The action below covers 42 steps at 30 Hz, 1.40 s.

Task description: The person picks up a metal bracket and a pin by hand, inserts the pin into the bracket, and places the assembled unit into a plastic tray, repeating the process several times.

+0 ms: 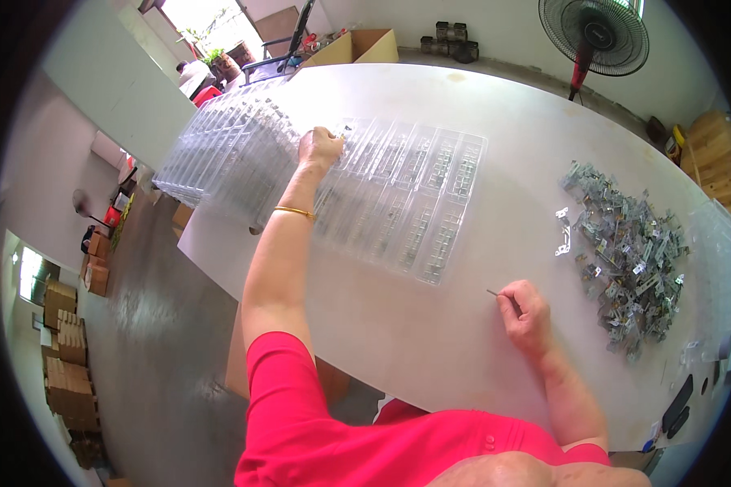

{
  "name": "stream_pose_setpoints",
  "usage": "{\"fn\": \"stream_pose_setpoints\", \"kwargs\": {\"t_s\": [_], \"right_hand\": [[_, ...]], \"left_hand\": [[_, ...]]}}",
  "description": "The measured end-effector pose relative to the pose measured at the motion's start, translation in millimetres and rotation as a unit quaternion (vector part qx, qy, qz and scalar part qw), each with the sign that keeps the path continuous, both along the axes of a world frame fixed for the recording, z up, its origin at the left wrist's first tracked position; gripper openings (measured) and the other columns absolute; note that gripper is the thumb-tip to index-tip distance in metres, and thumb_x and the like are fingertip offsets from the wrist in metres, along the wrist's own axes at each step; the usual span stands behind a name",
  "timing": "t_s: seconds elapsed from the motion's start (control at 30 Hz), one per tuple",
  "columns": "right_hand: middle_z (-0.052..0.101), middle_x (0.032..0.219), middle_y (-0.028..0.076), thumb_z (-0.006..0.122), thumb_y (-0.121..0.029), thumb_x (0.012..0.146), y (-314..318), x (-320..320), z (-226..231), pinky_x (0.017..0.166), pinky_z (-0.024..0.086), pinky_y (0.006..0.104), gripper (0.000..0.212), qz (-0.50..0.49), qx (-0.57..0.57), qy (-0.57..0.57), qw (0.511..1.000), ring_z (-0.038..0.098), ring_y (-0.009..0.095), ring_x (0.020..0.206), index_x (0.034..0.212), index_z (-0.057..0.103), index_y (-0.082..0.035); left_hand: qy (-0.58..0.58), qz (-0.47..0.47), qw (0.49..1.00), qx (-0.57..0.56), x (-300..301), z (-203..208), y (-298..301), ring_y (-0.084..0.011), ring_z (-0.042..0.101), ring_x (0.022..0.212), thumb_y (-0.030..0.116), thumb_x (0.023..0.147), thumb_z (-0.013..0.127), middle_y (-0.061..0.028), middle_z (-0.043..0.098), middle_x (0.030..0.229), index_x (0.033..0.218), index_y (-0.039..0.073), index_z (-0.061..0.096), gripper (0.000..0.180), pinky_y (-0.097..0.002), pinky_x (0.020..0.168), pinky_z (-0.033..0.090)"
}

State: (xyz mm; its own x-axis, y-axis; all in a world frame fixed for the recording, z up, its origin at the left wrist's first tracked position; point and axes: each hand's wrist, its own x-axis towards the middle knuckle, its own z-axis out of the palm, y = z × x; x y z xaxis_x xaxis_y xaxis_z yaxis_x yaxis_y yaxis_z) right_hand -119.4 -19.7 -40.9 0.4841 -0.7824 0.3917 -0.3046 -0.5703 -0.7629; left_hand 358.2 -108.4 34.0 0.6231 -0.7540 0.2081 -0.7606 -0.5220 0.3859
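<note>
My left hand (321, 148) reaches far over a clear plastic compartment tray (461, 213). Its fingers are closed on a small metal part (346, 130), mostly hidden by the fingertips. Rows of small metal parts (440, 166) lie in the tray's long slots. Closer to me, my right hand (526, 316) hovers or rests by the table's front, pinching a thin, dark metal piece (492, 292) that points left. To its right spreads a heap of loose metal brackets (629, 268). A few brighter brackets (563, 232) lie apart at the heap's left side.
Stacked clear trays (219, 154) stand at the table's left end. More clear plastic (713, 268) sits at the right edge, near a dark flat object (678, 403). Beyond the table are a fan (597, 36), a cardboard box (371, 47) and a person (195, 77).
</note>
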Motion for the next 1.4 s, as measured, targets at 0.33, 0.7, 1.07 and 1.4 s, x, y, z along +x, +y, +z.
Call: {"fn": "stream_pose_setpoints", "kwargs": {"t_s": [0.33, 0.7, 1.07, 1.4], "right_hand": [[0.064, 0.087, 0.01, 0.068, 0.002, 0.086, -1, 1, 5, 0.06, 0.051, 0.0361, 0.011, 0.002, 0.006, 0.005, 1.0, 0.063, 0.027, 0.071, 0.09, 0.062, -0.006], [0.064, 0.086, 0.009, 0.068, 0.002, 0.086, 1, 1, 3, 0.057, 0.049, 0.0346, 0.011, 0.002, 0.008, 0.003, 1.0, 0.061, 0.025, 0.067, 0.09, 0.061, -0.005], [0.063, 0.087, 0.009, 0.067, 0.002, 0.089, -1, 0, 1, 0.06, 0.049, 0.0335, 0.008, 0.011, 0.035, -0.011, 0.999, 0.061, 0.024, 0.07, 0.091, 0.061, -0.004], [0.062, 0.087, 0.009, 0.066, 0.001, 0.089, 0, 1, 0, 0.061, 0.049, 0.0344, 0.008, 0.009, -0.008, -0.008, 1.0, 0.061, 0.025, 0.07, 0.09, 0.06, -0.004]], "left_hand": [[-0.057, 0.027, 0.996, 0.061, 18, -37, -40, -0.0329, 0.072, 0.098, 0.032, 0.079, 0.077, -0.019, 0.075, 0.097, 0.095, 0.006, 0.075, 0.031, -0.0395, 0.09, 0.055], [-0.089, 0.031, 0.994, 0.057, 2, -33, -33, -0.0344, 0.071, 0.099, 0.031, 0.079, 0.069, -0.0199, 0.074, 0.099, 0.094, 0.006, 0.074, 0.029, -0.0426, 0.091, 0.055], [-0.048, -0.068, 0.996, -0.009, 35, 9, 70, -0.034, 0.072, 0.088, 0.015, 0.076, 0.062, -0.02, 0.074, 0.089, 0.087, 0.004, 0.076, 0.021, -0.0413, 0.083, 0.056], [-0.036, -0.072, 0.995, 0.067, 5, 20, 144, -0.0322, 0.061, 0.111, 0.016, 0.078, 0.073, -0.0159, 0.065, 0.109, 0.108, 0.006, 0.072, 0.032, -0.0409, 0.095, 0.049]]}}
